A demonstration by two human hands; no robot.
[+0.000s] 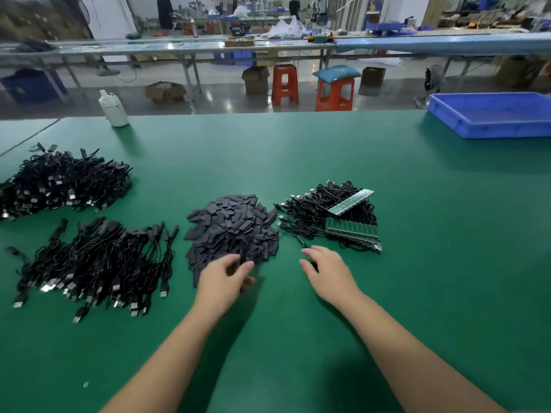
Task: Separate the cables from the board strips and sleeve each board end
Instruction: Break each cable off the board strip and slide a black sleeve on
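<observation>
A heap of flat dark grey sleeves [235, 225] lies in the middle of the green table [417, 204]. To its right, green board strips [353, 232] lie on black cables with USB plugs [316, 207]. My left hand [222, 280] is at the heap's near edge, fingers curled among the sleeves; whether it holds one I cannot tell. My right hand [326, 272] hovers just in front of the board strips, fingers loosely bent, holding nothing. Two piles of sleeved cables lie at the left: the near pile [95, 263] and the far pile [62, 181].
A blue plastic tray [492, 114] stands at the table's far right corner. A white bottle [113, 110] stands at the far left edge. Beyond the table are red stools [284, 84], cardboard boxes and long workbenches with people standing far off.
</observation>
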